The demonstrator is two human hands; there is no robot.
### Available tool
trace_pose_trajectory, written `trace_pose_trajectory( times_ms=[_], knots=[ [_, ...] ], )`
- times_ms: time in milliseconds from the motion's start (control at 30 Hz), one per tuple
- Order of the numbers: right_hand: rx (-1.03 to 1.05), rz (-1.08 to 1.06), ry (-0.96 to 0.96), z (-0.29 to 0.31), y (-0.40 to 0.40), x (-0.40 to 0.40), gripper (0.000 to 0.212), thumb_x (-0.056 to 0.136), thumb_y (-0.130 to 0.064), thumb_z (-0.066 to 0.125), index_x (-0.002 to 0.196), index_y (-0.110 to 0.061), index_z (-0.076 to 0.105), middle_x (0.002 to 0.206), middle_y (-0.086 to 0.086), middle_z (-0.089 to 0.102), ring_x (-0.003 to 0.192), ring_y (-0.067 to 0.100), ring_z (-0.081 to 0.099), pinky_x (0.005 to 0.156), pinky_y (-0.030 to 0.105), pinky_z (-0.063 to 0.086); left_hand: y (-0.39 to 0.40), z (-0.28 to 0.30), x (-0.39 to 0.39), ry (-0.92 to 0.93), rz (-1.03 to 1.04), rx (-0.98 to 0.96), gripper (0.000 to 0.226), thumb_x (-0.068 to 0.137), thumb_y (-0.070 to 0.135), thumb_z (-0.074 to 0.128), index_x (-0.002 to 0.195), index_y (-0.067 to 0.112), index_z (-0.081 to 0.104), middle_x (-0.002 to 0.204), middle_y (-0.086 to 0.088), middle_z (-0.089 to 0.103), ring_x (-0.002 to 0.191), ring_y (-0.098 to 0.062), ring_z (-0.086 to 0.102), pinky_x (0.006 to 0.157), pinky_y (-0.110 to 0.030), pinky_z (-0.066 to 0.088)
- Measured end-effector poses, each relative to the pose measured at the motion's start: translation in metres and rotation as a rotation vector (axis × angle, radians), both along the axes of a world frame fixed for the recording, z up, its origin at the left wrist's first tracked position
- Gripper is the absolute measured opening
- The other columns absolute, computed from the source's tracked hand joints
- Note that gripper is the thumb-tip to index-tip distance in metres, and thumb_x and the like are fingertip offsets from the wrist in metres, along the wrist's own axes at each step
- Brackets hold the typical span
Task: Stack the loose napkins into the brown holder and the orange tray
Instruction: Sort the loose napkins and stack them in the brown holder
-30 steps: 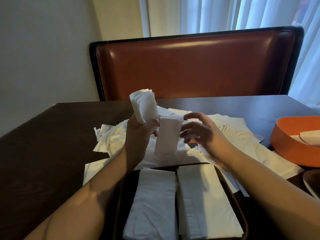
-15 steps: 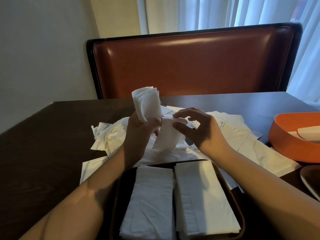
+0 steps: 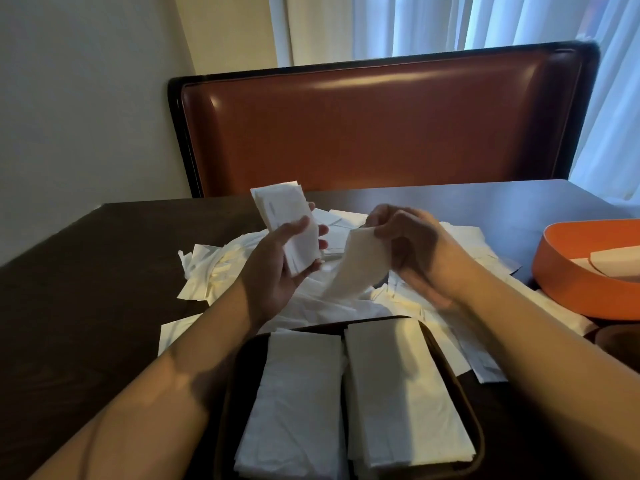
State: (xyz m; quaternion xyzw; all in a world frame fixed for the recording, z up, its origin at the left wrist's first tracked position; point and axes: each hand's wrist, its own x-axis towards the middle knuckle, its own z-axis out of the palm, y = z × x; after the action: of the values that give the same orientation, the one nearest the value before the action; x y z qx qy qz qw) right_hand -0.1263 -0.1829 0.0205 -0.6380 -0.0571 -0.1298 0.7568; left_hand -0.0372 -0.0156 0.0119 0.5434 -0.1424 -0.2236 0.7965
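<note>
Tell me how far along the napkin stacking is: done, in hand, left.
Done: two stacks fill the brown holder, and a few napkins lie in the orange tray. In hand: the left hand holds a small bundle; the right hand pinches one napkin, lifted off the table. Left: the loose pile spread across the table.
</note>
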Motion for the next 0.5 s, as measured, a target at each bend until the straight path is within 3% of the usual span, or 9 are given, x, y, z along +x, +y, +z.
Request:
trace_pose_trajectory(
  times_ms=[67,133,200,267,367,500],
  knots=[
    [-0.047,0.016,0.023,-0.001,0.006,0.0,0.018,0.081,-0.014,0.067,0.065,-0.022,0.071,0.077,0.001,0.063,0.08,0.015,0.056,0.067,0.03,0.047,0.001,0.001,-0.002,0.038,-0.066,-0.005,0.03,0.085,0.032,0.06,0.114,0.027,0.063,0.094,-0.005,0.073,0.096,-0.024,0.062,0.086,-0.044,0.053],
    [-0.198,-0.151,-0.023,-0.006,0.011,0.006,0.032,0.09,-0.007,0.064,0.067,-0.027,0.075,0.073,-0.005,0.067,0.076,0.01,0.058,0.071,0.029,0.049,0.001,0.0,-0.005,0.067,-0.177,0.033,0.036,0.083,0.043,0.056,0.11,0.022,0.065,0.099,-0.009,0.069,0.095,-0.026,0.062,0.09,-0.047,0.05],
    [-0.318,-0.306,-0.1,-0.01,0.012,0.011,0.024,0.091,-0.006,0.066,0.081,-0.025,0.078,0.078,-0.008,0.072,0.074,0.006,0.061,0.07,0.022,0.052,0.0,-0.003,-0.006,0.076,-0.328,0.089,0.055,0.084,0.057,0.046,0.115,0.015,0.063,0.106,-0.015,0.066,0.1,-0.029,0.061,0.093,-0.047,0.047],
    [-0.409,-0.397,-0.138,-0.015,0.009,0.014,0.013,0.091,-0.009,0.068,0.096,-0.015,0.077,0.086,-0.008,0.074,0.078,0.003,0.065,0.073,0.018,0.054,-0.002,-0.005,-0.007,0.074,-0.459,0.131,0.071,0.081,0.068,0.034,0.119,0.014,0.06,0.105,-0.017,0.065,0.096,-0.028,0.065,0.08,-0.045,0.051],
    [-0.47,-0.479,-0.175,-0.017,0.008,0.015,0.012,0.088,-0.009,0.071,0.099,-0.009,0.076,0.087,-0.009,0.072,0.076,-0.001,0.065,0.071,0.013,0.052,-0.003,-0.006,-0.006,0.094,-0.521,0.166,0.085,0.074,0.079,0.024,0.117,0.016,0.061,0.098,-0.016,0.069,0.085,-0.028,0.068,0.053,-0.032,0.052],
    [-0.425,-0.509,-0.134,-0.017,0.01,0.015,0.011,0.086,-0.011,0.073,0.097,-0.008,0.074,0.088,-0.005,0.071,0.078,0.0,0.064,0.07,0.012,0.052,-0.003,-0.008,-0.006,0.078,-0.557,0.192,0.078,0.077,0.074,0.03,0.122,0.018,0.06,0.116,-0.017,0.068,0.101,-0.032,0.067,0.056,-0.031,0.052]
  ],
)
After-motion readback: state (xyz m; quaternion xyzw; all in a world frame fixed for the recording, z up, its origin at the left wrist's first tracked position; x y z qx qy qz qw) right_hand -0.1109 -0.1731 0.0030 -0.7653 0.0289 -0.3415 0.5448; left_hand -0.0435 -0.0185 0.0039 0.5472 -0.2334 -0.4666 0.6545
